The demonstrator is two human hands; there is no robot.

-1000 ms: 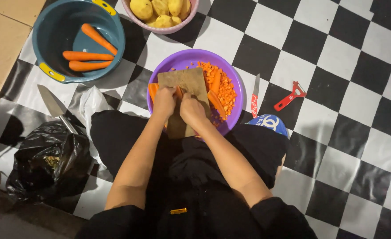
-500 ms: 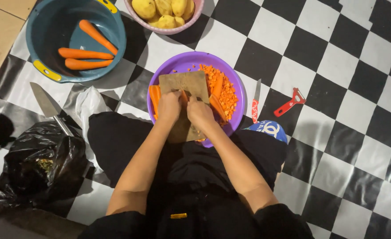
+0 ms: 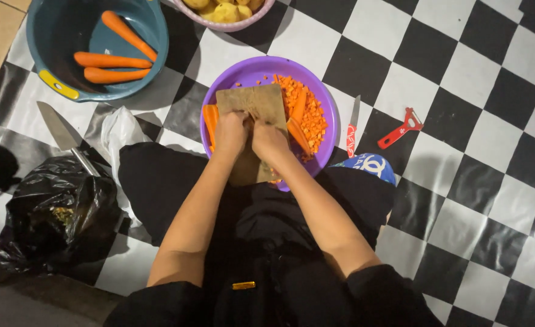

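Black plastic is bunching at my far left: a bin bag [image 3: 52, 209] with scraps showing at its mouth, lying on the checkered floor [image 3: 479, 72]. Just above it a big knife [image 3: 61, 134] is lying flat, blade pointing away from me. Further up, a blue tub [image 3: 40, 45] is holding 3 whole carrots [image 3: 113, 60].

Moving toward the middle, a purple bowl [image 3: 243, 71] is sitting right in front of my knees, and a wooden cutting board [image 3: 258, 102] is resting across it. My left hand [image 3: 231, 132] is pressing down on the board's near part, fingers curled together; I cannot tell what is under them. My right hand [image 3: 269, 140] is sitting just beside it, touching it, fingers also bunched and closed, and whatever they are gripping is hidden from me. Long carrot strips [image 3: 210, 118] are lying at the board's left edge inside the bowl, and diced carrot [image 3: 309, 118] is piling up on the right side of the bowl.

Above the bowl, a pink bowl [image 3: 228, 24] of yellow pieces is poking in at the top edge.

Right of the purple bowl, a small red-handled knife [image 3: 352, 128] is lying on the floor, and a red peeler [image 3: 401, 128] is resting a little further right.
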